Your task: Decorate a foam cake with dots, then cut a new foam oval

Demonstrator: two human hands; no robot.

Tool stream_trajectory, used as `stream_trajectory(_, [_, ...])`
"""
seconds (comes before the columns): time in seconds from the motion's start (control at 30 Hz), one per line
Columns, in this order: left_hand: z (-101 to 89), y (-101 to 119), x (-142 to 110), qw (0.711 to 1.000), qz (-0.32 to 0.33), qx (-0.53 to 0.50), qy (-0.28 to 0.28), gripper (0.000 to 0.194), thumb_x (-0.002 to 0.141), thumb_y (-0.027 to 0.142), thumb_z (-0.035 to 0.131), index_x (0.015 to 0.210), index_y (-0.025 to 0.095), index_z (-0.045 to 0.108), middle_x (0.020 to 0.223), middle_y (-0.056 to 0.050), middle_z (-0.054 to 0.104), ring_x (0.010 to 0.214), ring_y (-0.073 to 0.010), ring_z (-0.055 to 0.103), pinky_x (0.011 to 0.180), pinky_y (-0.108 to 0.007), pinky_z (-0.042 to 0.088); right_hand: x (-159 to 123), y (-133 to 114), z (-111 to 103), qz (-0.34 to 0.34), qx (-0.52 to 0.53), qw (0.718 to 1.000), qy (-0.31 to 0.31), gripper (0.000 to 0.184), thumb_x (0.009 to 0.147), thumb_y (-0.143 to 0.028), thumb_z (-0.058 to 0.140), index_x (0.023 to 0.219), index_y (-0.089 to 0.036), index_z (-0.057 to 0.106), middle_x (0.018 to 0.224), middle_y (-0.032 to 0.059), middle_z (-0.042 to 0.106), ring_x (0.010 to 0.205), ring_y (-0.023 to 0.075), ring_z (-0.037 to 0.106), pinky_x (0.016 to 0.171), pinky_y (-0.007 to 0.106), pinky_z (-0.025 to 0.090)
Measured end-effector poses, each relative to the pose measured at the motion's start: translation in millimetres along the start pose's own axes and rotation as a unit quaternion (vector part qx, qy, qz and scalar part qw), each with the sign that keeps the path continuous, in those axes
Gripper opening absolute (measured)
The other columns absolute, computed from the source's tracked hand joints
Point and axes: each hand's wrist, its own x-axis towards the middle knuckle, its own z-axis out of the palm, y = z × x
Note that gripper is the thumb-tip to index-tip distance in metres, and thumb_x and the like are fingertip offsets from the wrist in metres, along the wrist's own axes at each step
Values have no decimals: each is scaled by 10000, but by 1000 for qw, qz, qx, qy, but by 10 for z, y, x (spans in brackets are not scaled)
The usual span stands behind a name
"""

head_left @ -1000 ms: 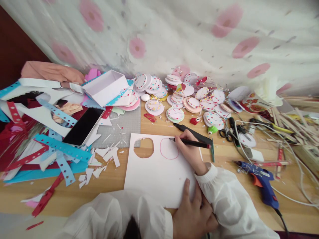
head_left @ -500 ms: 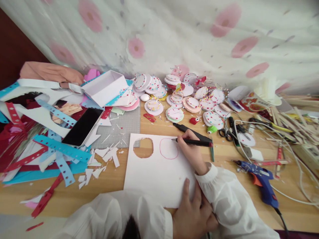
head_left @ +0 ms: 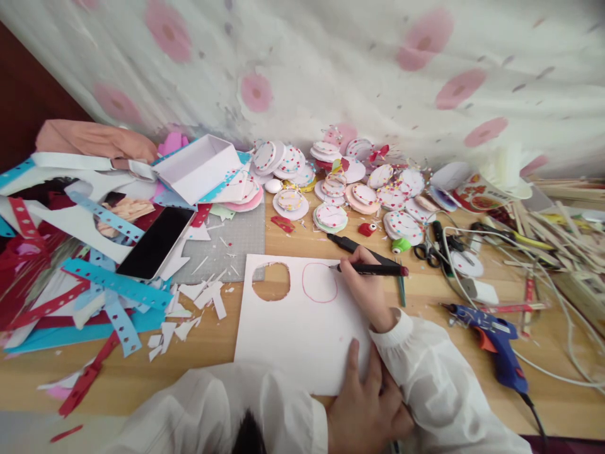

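A white sheet of card [head_left: 297,334] lies on the wooden table in front of me. It has a round hole cut out [head_left: 271,281] at its upper left and a red drawn circle [head_left: 320,282] beside the hole. My right hand [head_left: 363,287] grips a black pen with a red end [head_left: 373,269], its tip just right of the drawn circle. My left hand [head_left: 366,403] rests on the sheet's near right corner, fingers curled and pressing it down. Both arms wear white sleeves.
Several decorated paper discs [head_left: 331,217] are piled at the back. A black marker [head_left: 363,250], scissors [head_left: 428,251], a blue glue gun [head_left: 496,343] with cables and wooden sticks [head_left: 548,233] lie to the right. A phone [head_left: 155,243], white box [head_left: 198,167] and paper scraps [head_left: 94,284] fill the left.
My right hand and the pen have slid slightly to the right, off the drawn circle's edge. My left hand and the sheet have stayed put.
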Motion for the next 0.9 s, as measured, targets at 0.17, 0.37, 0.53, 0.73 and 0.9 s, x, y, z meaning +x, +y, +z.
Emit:
stream_trajectory(0.17, [21, 30, -9, 1000, -14, 5, 20, 181, 916, 348, 492, 975, 238, 623, 1039, -27, 681, 1064, -352, 606, 1025, -755, 120, 0, -19, -16, 5, 6, 1000, 6, 246, 735, -208, 534, 601, -231, 329, 563, -60, 345, 562, 124, 337, 546, 266, 294])
stream_trajectory(0.37, [20, 23, -11, 1000, -7, 2, 9, 190, 912, 346, 488, 983, 241, 630, 1026, -28, 679, 1065, -371, 601, 1015, -764, 95, -9, -31, -29, 8, 21, 1000, 4, 235, 723, -174, 522, 593, -226, 333, 561, -62, 340, 558, 116, 333, 543, 261, 285])
stream_trajectory(0.53, [-14, 2, 7, 1000, -5, -10, 1, 205, 921, 357, 474, 959, 234, 634, 1031, -31, 679, 1068, -366, 603, 1028, -766, 20, -6, -46, -38, 11, 21, 1000, 6, 241, 707, -175, 521, 577, -227, 325, 549, -61, 335, 548, 117, 321, 527, 268, 267])
stream_trajectory(0.73, [-21, 0, 18, 1000, -13, -7, 14, 196, 924, 339, 473, 942, 235, 638, 1039, -38, 681, 1057, -363, 613, 1016, -779, 4, -6, -56, -54, 10, 12, 1000, -1, 227, 699, -182, 519, 574, -224, 333, 544, -66, 330, 544, 112, 317, 522, 264, 267])
stream_trajectory(0.9, [-11, -3, 7, 1000, -5, -12, 8, 196, 923, 331, 469, 962, 237, 637, 1040, -45, 679, 1071, -381, 605, 1008, -779, 13, -16, -50, -60, 14, 8, 1000, -4, 214, 688, -178, 512, 572, -221, 337, 538, -68, 330, 541, 109, 313, 510, 257, 265])
